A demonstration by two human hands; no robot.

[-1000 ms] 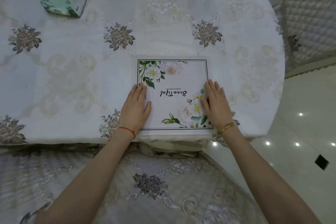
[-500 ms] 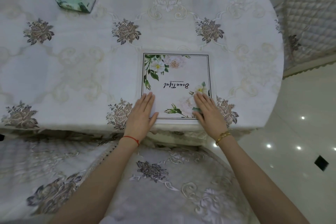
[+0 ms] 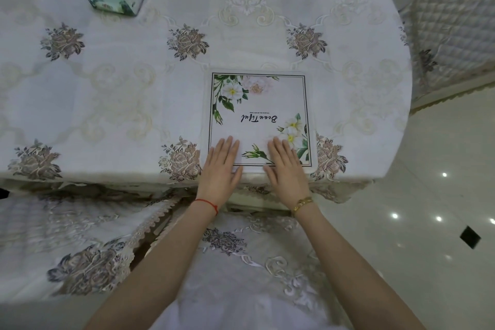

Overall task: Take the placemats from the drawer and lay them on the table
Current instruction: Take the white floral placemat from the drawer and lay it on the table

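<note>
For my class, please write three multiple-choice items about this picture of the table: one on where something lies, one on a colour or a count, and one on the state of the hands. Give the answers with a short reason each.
1. Where does the placemat lie on the table?
A. At the near edge, in front of the person
B. At the far edge
C. Under the green packet

2. What colour is the cord on the wrist of the left hand?
A. Blue
B. Red
C. Black

3. How does the right hand meet the placemat?
A. Closed in a fist
B. Pinching a corner
C. Open and flat, fingers on its near part

Answers: 1 A, its near side runs along the table's edge by the hands. 2 B, a thin red cord circles that wrist. 3 C, the fingers lie stretched out on the mat.
</note>
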